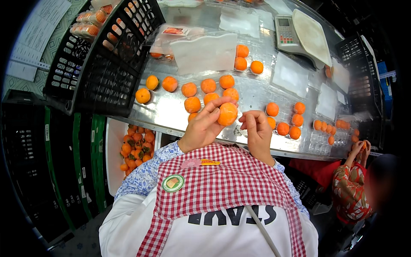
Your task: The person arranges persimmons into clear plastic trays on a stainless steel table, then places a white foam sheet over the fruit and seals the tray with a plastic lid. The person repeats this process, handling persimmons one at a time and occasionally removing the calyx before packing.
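A round orange persimmon (227,114) rests in the fingers of my left hand (201,129), held up over the near edge of the metal table. Close beside it on the right, my right hand (258,132) is closed, thumb and fingers pinched together; whether anything small is between them I cannot make out. Just beyond my hands, several persimmons (208,85) sit in rows in a clear plastic tray, partly hidden by the fruit I hold. Three loose ones (152,82) lie farther left. To the right, another clear tray holds several more persimmons (283,128).
A black crate (122,51) stands at the left, a scale (306,36) at the far right. Open packs with white pads (205,53) lie across the metal table (165,111). Below left, a white bin holds persimmons (137,147). A co-worker's hands (359,150) work at the right.
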The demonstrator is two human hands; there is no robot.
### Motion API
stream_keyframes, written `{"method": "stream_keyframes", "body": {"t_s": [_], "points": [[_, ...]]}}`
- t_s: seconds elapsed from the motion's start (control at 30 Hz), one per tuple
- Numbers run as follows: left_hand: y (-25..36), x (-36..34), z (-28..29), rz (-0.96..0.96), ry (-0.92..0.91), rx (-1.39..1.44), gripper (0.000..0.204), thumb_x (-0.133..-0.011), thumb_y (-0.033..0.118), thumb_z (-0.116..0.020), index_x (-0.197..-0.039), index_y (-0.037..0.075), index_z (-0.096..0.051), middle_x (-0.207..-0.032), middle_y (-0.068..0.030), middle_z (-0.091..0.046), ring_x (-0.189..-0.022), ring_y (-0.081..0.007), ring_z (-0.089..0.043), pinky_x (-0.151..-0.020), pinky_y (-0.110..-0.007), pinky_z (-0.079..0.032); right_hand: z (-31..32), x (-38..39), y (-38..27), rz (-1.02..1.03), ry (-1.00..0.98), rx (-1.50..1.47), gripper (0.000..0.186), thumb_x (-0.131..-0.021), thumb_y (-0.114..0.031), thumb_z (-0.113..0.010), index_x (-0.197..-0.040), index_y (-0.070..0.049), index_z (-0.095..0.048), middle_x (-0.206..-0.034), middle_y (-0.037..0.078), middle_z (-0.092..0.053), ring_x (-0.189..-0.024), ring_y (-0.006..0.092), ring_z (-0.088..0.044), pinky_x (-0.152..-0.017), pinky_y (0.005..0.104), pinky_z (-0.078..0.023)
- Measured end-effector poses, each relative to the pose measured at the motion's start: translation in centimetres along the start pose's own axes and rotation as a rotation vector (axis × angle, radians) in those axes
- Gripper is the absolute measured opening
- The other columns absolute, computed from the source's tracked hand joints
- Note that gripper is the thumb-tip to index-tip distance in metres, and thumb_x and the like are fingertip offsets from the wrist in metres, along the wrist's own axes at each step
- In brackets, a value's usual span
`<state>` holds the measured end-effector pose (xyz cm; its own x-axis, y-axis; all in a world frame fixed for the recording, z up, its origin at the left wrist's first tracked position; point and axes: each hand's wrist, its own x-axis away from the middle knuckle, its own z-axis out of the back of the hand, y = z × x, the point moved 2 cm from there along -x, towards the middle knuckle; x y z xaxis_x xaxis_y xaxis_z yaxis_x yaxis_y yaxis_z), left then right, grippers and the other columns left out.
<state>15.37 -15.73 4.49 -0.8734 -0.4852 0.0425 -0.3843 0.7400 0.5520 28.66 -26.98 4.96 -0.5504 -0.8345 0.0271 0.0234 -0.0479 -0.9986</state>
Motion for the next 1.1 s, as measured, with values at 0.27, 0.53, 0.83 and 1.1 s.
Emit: {"method": "stream_keyframes", "body": {"t_s": [0.27, 0.53, 0.83, 1.1], "points": [[0.7, 0.3, -1.0, -0.069, 0.026, -0.533, 0.037, -0.103, 0.010, -0.038, -0.139, 0.000, -0.042, -0.147, -0.0137, -0.040, -0.136, -0.0227, -0.040, -0.112, -0.037, -0.034, -1.5, -0.4, -1.5, 0.065, -0.200, 0.232, 0.085, -0.075, -0.013, -0.081, -0.145, -0.005, -0.035, -0.110, 0.013, -0.063, -0.081, 0.0144, -0.064, -0.073, 0.0276, -0.053], [1.3, 0.1, -1.2, -0.134, 0.108, -0.545, 0.035, -0.103, 0.014, -0.040, -0.135, 0.000, -0.046, -0.139, -0.0138, -0.048, -0.131, -0.0225, -0.046, -0.109, -0.037, -0.038, -0.9, 0.0, -0.7, 0.059, -0.179, -0.033, 0.079, -0.076, -0.007, -0.080, -0.143, -0.004, -0.037, -0.129, 0.013, -0.055, -0.114, 0.0218, -0.059, -0.094, 0.0338, -0.050], [1.0, 0.7, 0.5, -0.046, 0.421, -0.479, 0.022, -0.101, 0.025, -0.051, -0.103, 0.004, -0.055, -0.091, -0.0059, -0.062, -0.084, -0.0134, -0.060, -0.079, -0.027, -0.050, -0.5, 0.5, 0.5, 0.110, -0.170, -0.102, 0.080, -0.078, -0.002, -0.076, -0.143, -0.006, -0.031, -0.135, 0.014, -0.048, -0.127, 0.0226, -0.048, -0.108, 0.0383, -0.037], [1.8, 1.1, 0.7, 0.082, 0.318, -0.231, 0.022, -0.103, 0.023, -0.045, -0.090, 0.007, -0.052, -0.066, -0.0021, -0.049, -0.060, -0.0121, -0.047, -0.060, -0.026, -0.042, -0.6, 0.2, 0.1, -0.067, -0.206, -0.421, 0.073, -0.083, -0.001, -0.071, -0.143, -0.005, -0.031, -0.134, 0.011, -0.047, -0.126, 0.0217, -0.049, -0.106, 0.0367, -0.040]]}}
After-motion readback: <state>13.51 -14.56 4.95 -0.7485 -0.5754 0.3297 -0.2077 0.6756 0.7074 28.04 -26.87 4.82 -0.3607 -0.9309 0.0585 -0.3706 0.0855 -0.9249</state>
